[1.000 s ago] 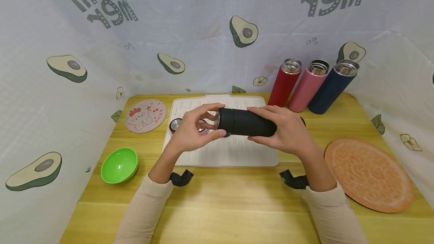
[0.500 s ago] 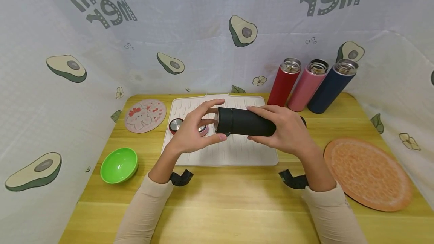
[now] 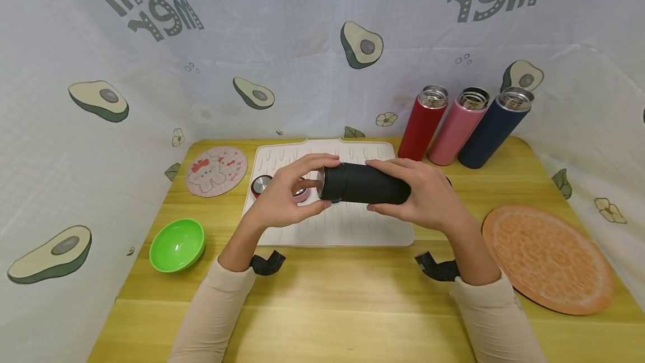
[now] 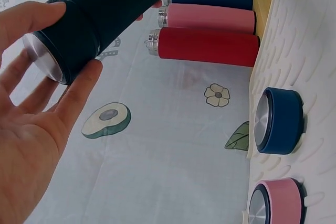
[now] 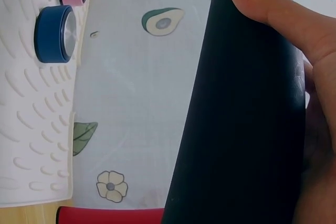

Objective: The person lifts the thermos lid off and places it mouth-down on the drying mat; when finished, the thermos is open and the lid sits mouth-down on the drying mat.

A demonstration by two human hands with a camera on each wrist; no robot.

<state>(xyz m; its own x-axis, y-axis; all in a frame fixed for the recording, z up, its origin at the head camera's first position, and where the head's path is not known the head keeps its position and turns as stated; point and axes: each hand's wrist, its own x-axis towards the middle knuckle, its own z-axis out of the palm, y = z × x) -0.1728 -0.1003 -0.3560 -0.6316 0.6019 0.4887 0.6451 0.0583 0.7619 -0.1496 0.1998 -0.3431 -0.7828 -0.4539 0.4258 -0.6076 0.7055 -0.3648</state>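
A black thermos bottle (image 3: 378, 184) lies sideways in the air above a white ribbed mat (image 3: 363, 231), its capped end to the left. My right hand (image 3: 430, 195) grips the bottle's body. At the other end, the thumb and fingers of my left hand (image 3: 279, 198) pinch the black lid (image 4: 68, 40), whose top is a silver disc. On the mat beneath stand several loose lids: a red one (image 3: 261, 185), a pink one (image 4: 281, 203) and a blue one (image 4: 283, 121). My left hand partly covers them in the head view.
Red (image 3: 422, 125), pink (image 3: 458, 130) and navy (image 3: 496, 130) bottles stand lidless at the back right. A green bowl (image 3: 177, 245) and a round pink coaster (image 3: 216, 172) are on the left. An orange round mat (image 3: 549, 259) lies at the right. A patterned curtain (image 3: 302, 27) encloses the table.
My left fingers spread off the lid half a second ago and have now closed on it again. The right hand keeps its grip, and the bottle stays nearly in place.
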